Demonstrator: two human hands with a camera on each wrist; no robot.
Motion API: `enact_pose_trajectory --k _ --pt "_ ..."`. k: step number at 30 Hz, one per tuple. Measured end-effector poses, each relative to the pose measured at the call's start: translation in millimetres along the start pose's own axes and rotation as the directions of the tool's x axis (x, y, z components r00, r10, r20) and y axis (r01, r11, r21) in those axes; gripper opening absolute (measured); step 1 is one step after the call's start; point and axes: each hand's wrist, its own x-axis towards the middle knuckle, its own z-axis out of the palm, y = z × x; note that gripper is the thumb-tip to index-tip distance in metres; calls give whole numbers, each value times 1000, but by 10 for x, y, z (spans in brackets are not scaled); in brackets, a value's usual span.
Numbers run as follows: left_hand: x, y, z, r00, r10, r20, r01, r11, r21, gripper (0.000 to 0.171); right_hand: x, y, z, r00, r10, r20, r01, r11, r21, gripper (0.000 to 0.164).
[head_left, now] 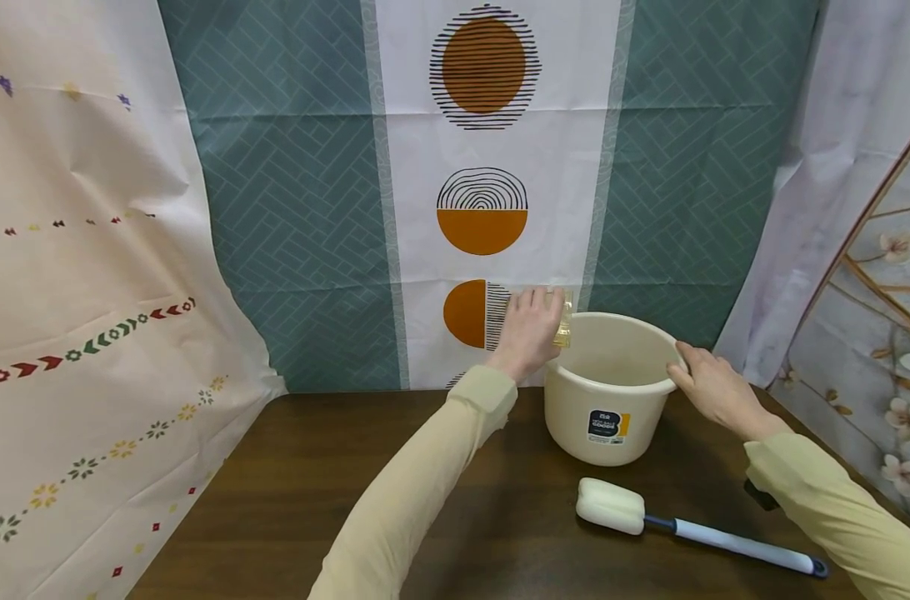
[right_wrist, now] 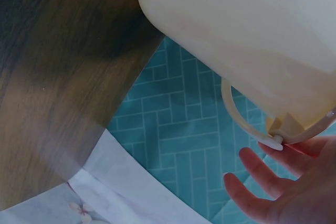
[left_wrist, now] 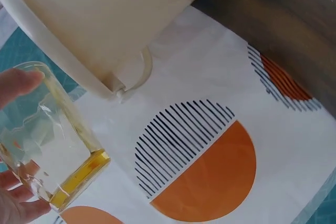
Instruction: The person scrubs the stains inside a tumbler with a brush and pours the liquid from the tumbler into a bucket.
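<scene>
My left hand (head_left: 528, 329) holds a clear drinking glass (left_wrist: 63, 140) with a yellow-tinted base, tilted, thumb on one side and fingers on the other. In the head view the glass is at the left rim of a cream plastic bucket (head_left: 597, 417) with a black-and-yellow label. On the bucket's right, my right hand (head_left: 713, 387) lies at the rim. The right wrist view shows loosely spread fingers (right_wrist: 262, 177) beside the bucket's handle (right_wrist: 233, 106) and its hinge; the thumb is hidden there.
A bottle brush with a white sponge head (head_left: 611, 505) and pale blue handle (head_left: 740, 543) lies in front of the bucket. The dark wooden table (head_left: 335, 483) meets a patterned curtain (head_left: 297, 208) behind. Printed cloths hang along both sides.
</scene>
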Motion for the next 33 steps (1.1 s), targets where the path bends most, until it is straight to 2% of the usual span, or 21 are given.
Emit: enact_pose_trajectory --k 6,9,12,14,22,25,27,28,30,33 --pt "33 35 -2 996 83 -31 -80 992 93 69 9 7 0 1000 -7 0 7 1000 -1 58" --pt "47 47 8 988 142 -52 -133 981 142 54 13 9 -3 1000 -6 6 6 1000 5 59" --pt "57 58 22 974 211 -82 -194 964 181 39 9 10 -5 1000 -1 15 1 1000 2 60" --pt "61 68 26 963 251 -102 -225 951 213 34 6 12 -3 1000 1 17 -1 1000 0 60" --pt "66 102 14 919 373 -129 -314 890 331 33 3 16 -3 1000 2 12 -2 1000 -4 60" --pt "75 106 -1 902 401 -161 -330 880 340 33 3 16 -11 1000 -5 0 5 1000 1 60" --pt "76 103 -13 900 394 -184 -322 888 327 34 3 16 -11 1000 -12 -8 12 1000 4 59" --pt "74 99 -20 905 379 -194 -311 899 308 34 4 17 -9 1000 -15 -9 16 1000 5 59" --pt "64 88 -35 929 311 -202 -265 938 223 38 3 19 -3 1000 -17 -10 17 1000 5 59" --pt "47 57 -54 968 142 -206 -137 990 38 58 1 21 8 1000 -18 -9 18 1000 5 58"
